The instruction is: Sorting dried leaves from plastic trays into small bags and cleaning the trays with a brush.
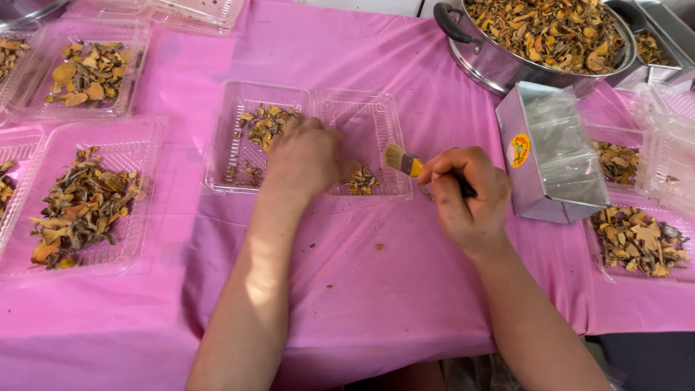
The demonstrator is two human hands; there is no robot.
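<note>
A pink cloth (376, 289) covers the tabletop, speckled with small crumbs. At the far right stands a large steel pot (507, 65) with a black handle, heaped with dried orange and brown slices. Just in front of it a metal box (539, 195) lies tilted, holding a stack of clear plastic bags (565, 145). At the left, three clear plastic trays sit near one another: one at the back (79, 72) with a few orange pieces, one in front (79, 195) filled with darker shreds, another partly cut off by the left edge (11, 174). At the right edge, a further tray (637, 239) holds pale orange chips beside empty clear containers (666, 152).
</note>
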